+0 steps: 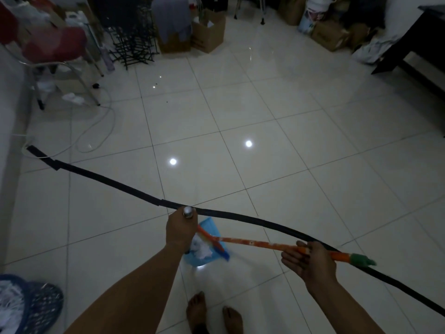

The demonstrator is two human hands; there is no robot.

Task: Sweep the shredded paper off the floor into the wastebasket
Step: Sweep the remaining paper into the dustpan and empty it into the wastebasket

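My left hand [180, 229] grips the silver-tipped upright handle [188, 211] of a blue dustpan [204, 251] that rests on the floor tiles. White shredded paper [201, 249] lies in the pan. My right hand [310, 259] holds the orange broom handle [260, 244], fingers loosely curled round it near its green end cap [361, 260]. The broom's head [212, 241] lies across the dustpan, over the paper. A dark blue perforated wastebasket [41, 307] holding shredded paper stands at the bottom left corner.
A black cable cover strip [115, 183] runs across the floor from left to right. A red chair [55, 47], a black rack [130, 39], cardboard boxes [208, 32] and a dark table [419, 44] line the room. A white cord [101, 131] loops at left. My bare feet [212, 314] stand below.
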